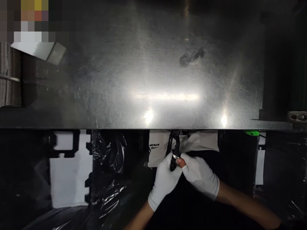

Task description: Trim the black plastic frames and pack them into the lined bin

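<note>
Below the near edge of the metal table, both hands meet in white gloves. My left hand [165, 180] is closed around a slim black object with a shiny metal part [176, 156]; its exact kind does not show. From the other side my right hand [200, 175] pinches at the metal part, its bare thumb tip sticking out of the glove. The black object runs up from between the fingers toward the table edge. Behind it lies pale cloth [201, 140] with dark lettering, over my lap.
The scratched metal table [120, 70] spans the view, with a dark smudge. A pale box-like block [35, 48] and bundled brown sheets [9, 76] sit at left. Below are a white panel [68, 179], clear plastic wrap [110, 150] and a green item [252, 133]. A metal bracket [297, 117] is at far right.
</note>
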The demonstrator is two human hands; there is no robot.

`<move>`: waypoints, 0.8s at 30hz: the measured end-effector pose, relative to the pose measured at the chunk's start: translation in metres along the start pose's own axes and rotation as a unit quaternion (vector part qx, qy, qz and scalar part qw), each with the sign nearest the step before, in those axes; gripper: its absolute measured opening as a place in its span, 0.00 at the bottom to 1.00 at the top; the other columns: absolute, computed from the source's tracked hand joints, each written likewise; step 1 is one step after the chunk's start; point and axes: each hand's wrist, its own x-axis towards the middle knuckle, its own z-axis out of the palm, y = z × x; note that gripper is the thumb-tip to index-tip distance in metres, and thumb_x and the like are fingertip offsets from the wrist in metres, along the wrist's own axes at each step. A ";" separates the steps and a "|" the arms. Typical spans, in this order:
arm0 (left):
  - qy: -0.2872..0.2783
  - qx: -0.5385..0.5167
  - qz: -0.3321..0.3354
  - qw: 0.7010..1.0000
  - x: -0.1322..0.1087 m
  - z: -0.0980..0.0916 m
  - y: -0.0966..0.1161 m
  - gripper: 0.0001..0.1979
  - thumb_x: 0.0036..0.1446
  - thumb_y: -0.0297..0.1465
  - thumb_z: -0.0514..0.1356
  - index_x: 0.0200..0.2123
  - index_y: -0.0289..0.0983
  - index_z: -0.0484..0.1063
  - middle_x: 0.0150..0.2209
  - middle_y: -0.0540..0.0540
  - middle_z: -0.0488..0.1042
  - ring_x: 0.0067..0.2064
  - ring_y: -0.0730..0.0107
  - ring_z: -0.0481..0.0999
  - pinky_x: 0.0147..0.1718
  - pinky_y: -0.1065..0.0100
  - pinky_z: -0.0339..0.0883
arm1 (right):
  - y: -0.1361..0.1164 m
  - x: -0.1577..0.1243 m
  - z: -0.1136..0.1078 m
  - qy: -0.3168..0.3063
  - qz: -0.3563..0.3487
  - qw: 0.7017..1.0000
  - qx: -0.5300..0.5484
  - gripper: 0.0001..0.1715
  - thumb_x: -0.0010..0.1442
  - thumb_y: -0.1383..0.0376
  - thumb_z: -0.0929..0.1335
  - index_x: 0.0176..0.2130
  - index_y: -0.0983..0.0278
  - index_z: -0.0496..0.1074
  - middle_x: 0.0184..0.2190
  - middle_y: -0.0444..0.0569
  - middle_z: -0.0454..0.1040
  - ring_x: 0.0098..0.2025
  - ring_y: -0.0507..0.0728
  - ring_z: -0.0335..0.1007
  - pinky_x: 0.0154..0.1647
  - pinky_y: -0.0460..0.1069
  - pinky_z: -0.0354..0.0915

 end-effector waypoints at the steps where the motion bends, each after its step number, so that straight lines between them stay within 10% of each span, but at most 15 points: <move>1: 0.002 0.000 0.002 1.000 0.000 0.000 0.000 0.09 0.62 0.36 0.62 0.31 0.39 0.68 0.30 0.51 0.71 0.33 0.68 0.68 0.35 0.66 0.67 | 0.001 0.000 0.000 -0.001 -0.001 1.000 0.000 0.22 0.83 0.54 0.57 0.49 0.60 0.74 0.36 0.46 0.83 0.35 0.56 0.81 0.34 0.47 0.62; 24: 0.008 0.017 -0.002 1.000 -0.001 0.003 0.001 0.08 0.60 0.34 0.62 0.31 0.40 0.68 0.29 0.52 0.69 0.32 0.68 0.67 0.34 0.67 0.66 | -0.001 0.003 0.001 0.007 0.016 1.000 -0.010 0.20 0.83 0.55 0.57 0.48 0.60 0.72 0.37 0.46 0.82 0.34 0.55 0.79 0.33 0.46 0.62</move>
